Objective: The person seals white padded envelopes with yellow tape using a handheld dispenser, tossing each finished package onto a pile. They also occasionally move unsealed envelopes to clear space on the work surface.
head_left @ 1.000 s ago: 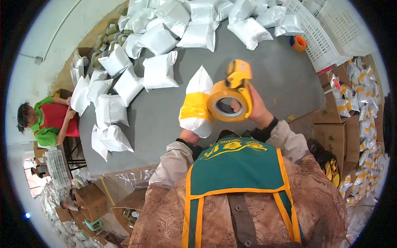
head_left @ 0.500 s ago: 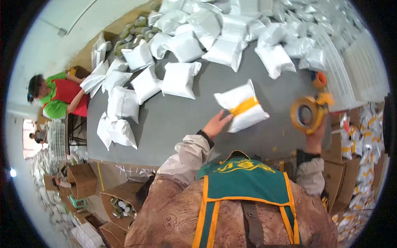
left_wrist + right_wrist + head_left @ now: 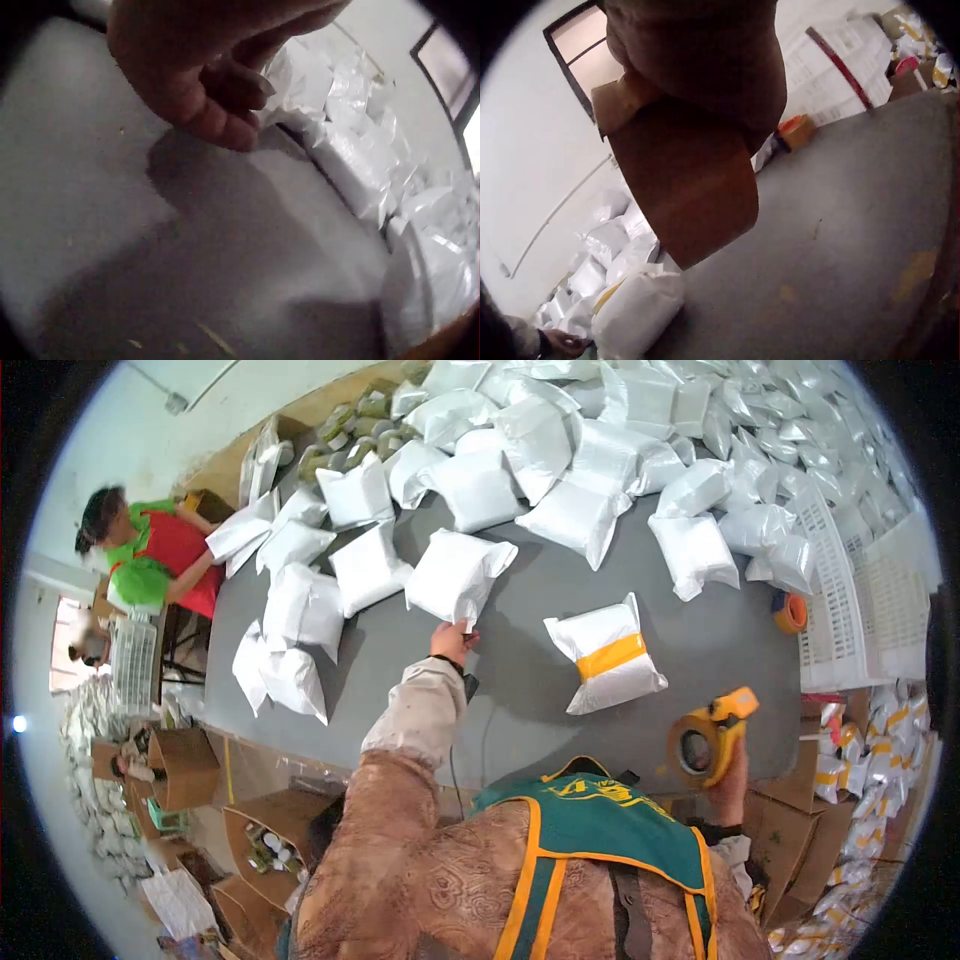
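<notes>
Grey table top (image 3: pixel 390 690), buried along the far side under a heap of white bags (image 3: pixel 600 430). Left hand (image 3: pixel 452 642) stretched forward across it, pinching the near corner of an untaped bag (image 3: pixel 458 575) at the front edge of the heap. In the left wrist view, thumb and fingertips (image 3: pixel 236 133) curled together right at that crumpled corner. Untaped bag flat on the table, touching its neighbours behind.

Right hand (image 3: pixel 735 785) low at the near right edge of the table, well apart from the left. Wrapped round the handle of a yellow tape dispenser (image 3: pixel 725 710) carrying a roll of brown tape (image 3: pixel 695 748). From the right wrist camera, little more than that roll of brown tape (image 3: pixel 686 180) and the back of the hand above it, close to the lens.

Between the two hands, a taped bag (image 3: pixel 608 655): white, bound round the middle with a yellow band, lying flat and alone on bare grey, touched by neither hand.

Further right, an orange tape roll (image 3: pixel 790 612) on the table, just beside a white plastic crate (image 3: pixel 865 610). Beyond the left end of the table, a person in green and red (image 3: pixel 150 555), with cardboard boxes (image 3: pixel 185 765) on the floor below.
</notes>
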Tool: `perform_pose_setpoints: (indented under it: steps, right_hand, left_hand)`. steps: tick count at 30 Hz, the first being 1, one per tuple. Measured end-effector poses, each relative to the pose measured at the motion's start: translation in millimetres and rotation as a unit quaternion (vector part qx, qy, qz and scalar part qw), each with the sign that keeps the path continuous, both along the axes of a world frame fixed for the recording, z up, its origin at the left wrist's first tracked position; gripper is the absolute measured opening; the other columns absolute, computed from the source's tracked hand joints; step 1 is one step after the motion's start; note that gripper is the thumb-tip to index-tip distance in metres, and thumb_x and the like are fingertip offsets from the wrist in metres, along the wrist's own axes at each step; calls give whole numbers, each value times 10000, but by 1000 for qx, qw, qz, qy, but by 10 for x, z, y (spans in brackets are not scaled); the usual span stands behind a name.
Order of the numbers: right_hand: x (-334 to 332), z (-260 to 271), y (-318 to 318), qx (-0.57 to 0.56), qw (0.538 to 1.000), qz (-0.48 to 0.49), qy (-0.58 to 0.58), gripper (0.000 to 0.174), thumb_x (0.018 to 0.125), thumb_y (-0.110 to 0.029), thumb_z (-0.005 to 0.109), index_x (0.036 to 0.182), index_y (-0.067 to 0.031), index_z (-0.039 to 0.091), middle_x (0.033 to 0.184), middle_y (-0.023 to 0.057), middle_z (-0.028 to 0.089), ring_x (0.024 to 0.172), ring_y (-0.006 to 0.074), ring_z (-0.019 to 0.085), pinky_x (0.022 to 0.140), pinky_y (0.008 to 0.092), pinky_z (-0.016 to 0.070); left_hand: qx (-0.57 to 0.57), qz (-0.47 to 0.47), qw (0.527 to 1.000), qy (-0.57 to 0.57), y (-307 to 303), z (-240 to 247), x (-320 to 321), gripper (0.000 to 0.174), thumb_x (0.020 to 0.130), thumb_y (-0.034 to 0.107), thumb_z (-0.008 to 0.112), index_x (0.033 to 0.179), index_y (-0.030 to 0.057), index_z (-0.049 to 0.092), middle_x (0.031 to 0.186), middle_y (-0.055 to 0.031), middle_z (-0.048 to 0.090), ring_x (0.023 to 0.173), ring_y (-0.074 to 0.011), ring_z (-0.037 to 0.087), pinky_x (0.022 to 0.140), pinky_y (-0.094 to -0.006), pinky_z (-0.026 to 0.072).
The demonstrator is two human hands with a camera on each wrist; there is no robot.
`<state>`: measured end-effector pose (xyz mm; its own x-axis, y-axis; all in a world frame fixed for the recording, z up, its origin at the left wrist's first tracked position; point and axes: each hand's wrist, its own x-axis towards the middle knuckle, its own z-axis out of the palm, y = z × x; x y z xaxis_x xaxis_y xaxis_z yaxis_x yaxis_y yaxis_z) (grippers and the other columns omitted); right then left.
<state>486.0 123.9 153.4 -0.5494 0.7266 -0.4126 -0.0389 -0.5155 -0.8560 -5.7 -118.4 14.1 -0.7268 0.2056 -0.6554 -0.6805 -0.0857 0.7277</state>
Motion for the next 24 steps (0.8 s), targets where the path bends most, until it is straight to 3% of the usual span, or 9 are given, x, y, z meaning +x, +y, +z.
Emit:
perform_pose_setpoints:
  steps: [2,6,7,10,14,18,21,23,24]
  right_hand:
    - [-505,68,-279,-36,999,-24,-17,453,967,-454,417,1064,-41,575,810,77,652,643,172,631,579,296,526]
    - [-1008,-242,-525,-51,979,196,32,452,975,-410,400,1122,-8,547,906,83,645,672,167,632,611,273,522]
    - [-1146,-211,-601,-34,967,249,45,454,977,-394,394,1135,6,539,935,88,645,696,165,634,628,269,521]
    - [-1401,44,-810,53,954,294,9,428,976,-369,406,941,4,613,731,72,644,588,147,597,544,257,464]
    - [-1390,165,-866,56,934,351,6,435,987,-360,383,940,9,609,715,77,638,589,143,594,561,250,466]
    - [-1257,114,-952,43,943,329,-38,435,989,-368,381,962,4,605,702,75,632,586,142,592,552,254,465]
    - [-1184,116,-1094,26,950,307,-50,433,987,-372,388,970,2,607,714,72,633,593,142,595,550,258,469]
    - [-1149,120,-1157,23,954,294,-59,428,983,-374,403,981,3,607,726,71,637,600,142,599,551,259,472]
    - [-1152,124,-1181,23,956,287,-63,425,981,-375,411,987,3,607,733,71,638,603,142,600,551,259,473]
  left_hand:
    - [12,-27,999,28,-398,28,114,240,857,158,607,1027,-2,553,968,-87,584,817,-227,580,748,-394,497]
    - [69,33,997,31,-1200,696,500,276,811,208,624,1025,39,582,965,-30,581,955,-198,528,819,-383,446]
    - [65,62,995,35,-1361,942,605,206,798,192,622,940,43,622,957,-33,574,925,-168,517,757,-324,454]
    - [-110,-16,976,189,-1839,1505,917,191,801,213,624,833,25,636,926,-34,579,858,-139,522,679,-276,453]
    - [-230,-153,953,126,-2140,2186,1074,311,877,286,597,755,3,638,828,-37,578,714,-132,539,622,-274,453]
    - [147,-73,985,61,-2257,1869,963,442,911,305,557,1242,13,529,1316,-122,475,1158,-206,470,909,-378,420]
    - [190,-74,955,217,-2048,1419,949,459,921,279,549,1283,2,493,1380,-100,430,1292,-257,355,1023,-423,329]
    - [-30,-200,891,405,-1935,1052,922,517,867,366,613,1312,129,502,1438,-91,373,1376,-332,211,1096,-508,197]
    - [-157,-269,813,492,-1865,1022,973,527,844,394,635,1314,190,512,1452,-93,352,1390,-355,180,1101,-542,176]
